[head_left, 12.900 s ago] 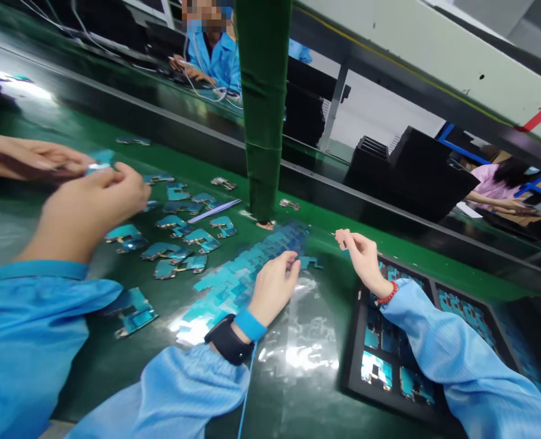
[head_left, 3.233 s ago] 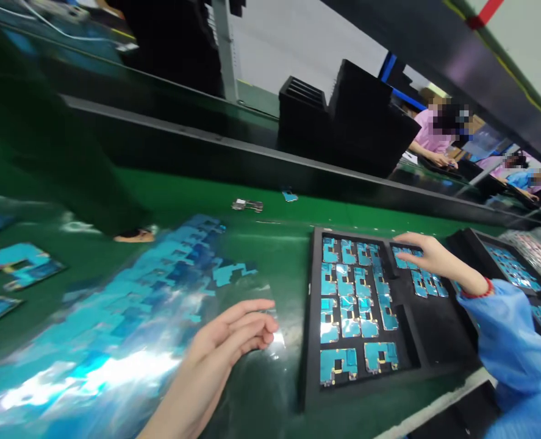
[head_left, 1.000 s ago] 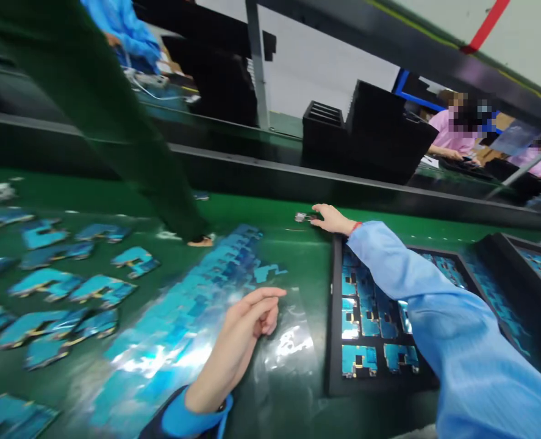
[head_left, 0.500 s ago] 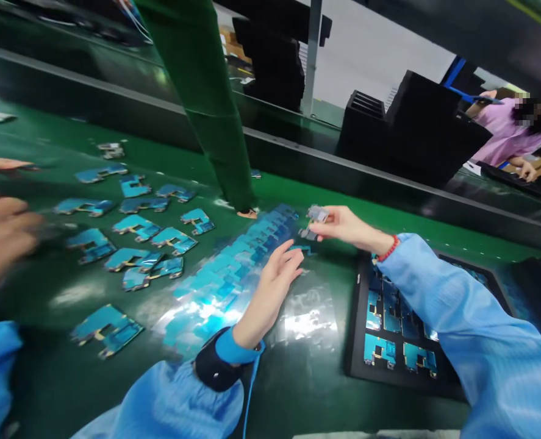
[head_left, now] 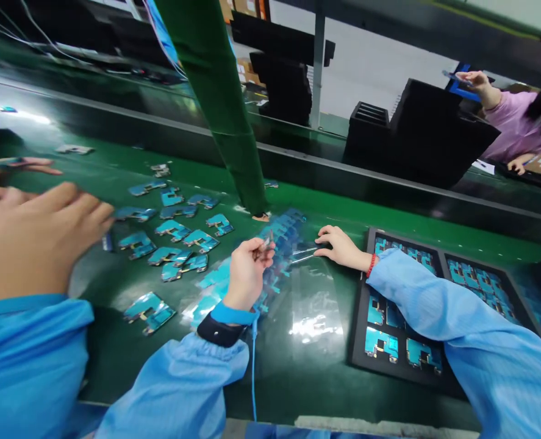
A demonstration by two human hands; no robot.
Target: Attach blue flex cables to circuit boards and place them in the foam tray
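My left hand has its fingers closed around a small greyish circuit board, mostly covered by the fingers. It is above a long row of overlapping blue-filmed boards under clear plastic. To its right, my right hand is at the end of a pair of tweezers, thumb and fingers curled about it. The two thin prongs point left, slightly spread, towards the plastic. A black foam tray with blue-filmed boards in its slots lies beneath my right forearm.
Loose blue-filmed boards lie scattered at left. A co-worker's hands are at the left edge. A green-wrapped post rises from the bench. Black trays are stacked behind the ledge, with another person beyond.
The greyish board has passed from my right hand to my left. My right hand has moved slightly down and right, to the tweezers. The co-worker's hand has come further into view.
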